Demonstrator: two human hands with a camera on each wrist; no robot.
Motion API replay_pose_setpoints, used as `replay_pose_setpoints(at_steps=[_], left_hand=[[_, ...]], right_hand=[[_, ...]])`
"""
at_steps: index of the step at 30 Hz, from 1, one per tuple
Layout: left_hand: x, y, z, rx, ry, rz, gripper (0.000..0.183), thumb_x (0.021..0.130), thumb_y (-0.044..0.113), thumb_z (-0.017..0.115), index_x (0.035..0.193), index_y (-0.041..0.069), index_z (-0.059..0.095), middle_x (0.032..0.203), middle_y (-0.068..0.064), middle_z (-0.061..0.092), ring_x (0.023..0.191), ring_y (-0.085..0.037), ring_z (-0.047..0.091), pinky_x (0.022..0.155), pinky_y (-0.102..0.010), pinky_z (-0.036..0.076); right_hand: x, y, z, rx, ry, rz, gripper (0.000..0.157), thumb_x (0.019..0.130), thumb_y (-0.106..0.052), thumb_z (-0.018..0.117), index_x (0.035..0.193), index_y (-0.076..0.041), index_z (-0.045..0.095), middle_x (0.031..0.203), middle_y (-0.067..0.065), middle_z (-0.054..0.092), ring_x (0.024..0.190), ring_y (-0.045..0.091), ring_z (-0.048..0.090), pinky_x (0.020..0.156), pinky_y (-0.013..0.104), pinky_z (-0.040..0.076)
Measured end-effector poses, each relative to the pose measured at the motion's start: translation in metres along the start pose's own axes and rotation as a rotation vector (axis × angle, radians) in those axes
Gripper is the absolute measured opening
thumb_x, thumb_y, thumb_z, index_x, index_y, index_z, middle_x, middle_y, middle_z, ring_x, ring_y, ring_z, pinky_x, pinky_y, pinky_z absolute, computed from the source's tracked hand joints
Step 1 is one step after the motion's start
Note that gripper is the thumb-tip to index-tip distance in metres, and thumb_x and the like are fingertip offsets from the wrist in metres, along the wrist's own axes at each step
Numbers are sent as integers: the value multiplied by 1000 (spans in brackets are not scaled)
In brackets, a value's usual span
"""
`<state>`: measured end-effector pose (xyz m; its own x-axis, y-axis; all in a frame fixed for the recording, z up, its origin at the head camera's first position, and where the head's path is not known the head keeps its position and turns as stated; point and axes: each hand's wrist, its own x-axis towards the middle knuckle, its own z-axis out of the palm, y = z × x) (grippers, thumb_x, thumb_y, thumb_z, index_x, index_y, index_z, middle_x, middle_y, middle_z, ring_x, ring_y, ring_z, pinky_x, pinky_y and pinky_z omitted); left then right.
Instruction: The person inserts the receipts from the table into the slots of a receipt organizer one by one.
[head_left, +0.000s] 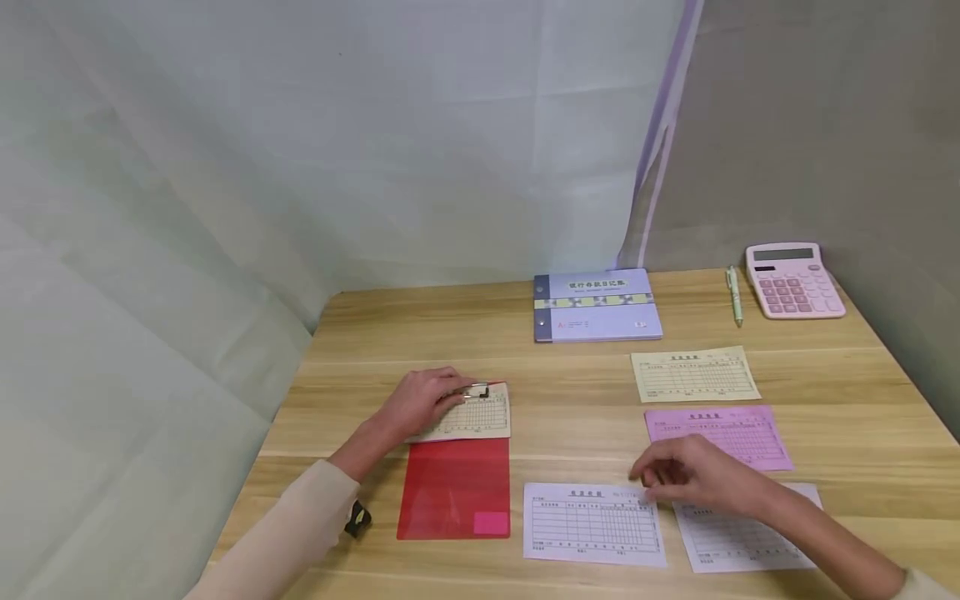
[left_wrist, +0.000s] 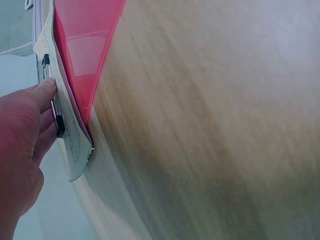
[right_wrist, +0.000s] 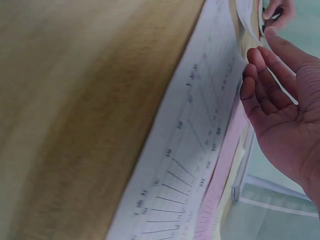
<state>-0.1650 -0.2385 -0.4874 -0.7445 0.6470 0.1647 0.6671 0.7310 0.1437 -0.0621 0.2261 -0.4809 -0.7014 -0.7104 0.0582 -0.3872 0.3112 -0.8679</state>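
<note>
My left hand is at the top of a red clear plastic sheet, where it grips a metal clip with black ends. Under the clip lies a cream form slip, with a pink edge showing beneath it. In the left wrist view the thumb presses on the clip, fingers behind it. My right hand hovers over two white form slips, one on the left and one on the right partly hidden by the forearm. Its fingers bend loosely and hold nothing in the right wrist view.
Beyond the right hand lie a pink slip and a cream slip. Farther back are a blue-grey account book, a green pen and a pink calculator. A small black object sits beside the left sleeve.
</note>
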Motion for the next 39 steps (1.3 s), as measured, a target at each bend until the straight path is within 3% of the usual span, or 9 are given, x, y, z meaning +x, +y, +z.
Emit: replay_pose_setpoints(at_steps=[18, 27, 39], left_hand=[[0, 3, -2, -11, -10, -16, 32, 101, 22, 76, 133, 19, 76, 113, 2, 76, 94, -11, 72, 80, -35, 60], [-1, 1, 1, -13, -14, -24, 32, 102, 23, 75, 134, 20, 76, 114, 3, 75, 95, -10, 71, 81, -35, 59], [-1, 0, 2, 2, -18, -31, 32, 102, 24, 75, 134, 21, 75, 116, 3, 75, 97, -11, 72, 82, -35, 60]], right_hand=[[-2, 7, 10, -75, 47, -8, 12, 91, -16, 85, 102, -15, 79, 83, -16, 64, 71, -3, 52, 56, 20, 47], [-2, 5, 11, -98, 56, 76, 8, 93, -18, 84, 96, -23, 79, 83, -16, 69, 71, -1, 53, 59, 21, 47], [2, -2, 10, -62, 55, 91, 8, 95, -17, 81, 96, -25, 79, 86, -13, 72, 73, 0, 56, 62, 22, 50]])
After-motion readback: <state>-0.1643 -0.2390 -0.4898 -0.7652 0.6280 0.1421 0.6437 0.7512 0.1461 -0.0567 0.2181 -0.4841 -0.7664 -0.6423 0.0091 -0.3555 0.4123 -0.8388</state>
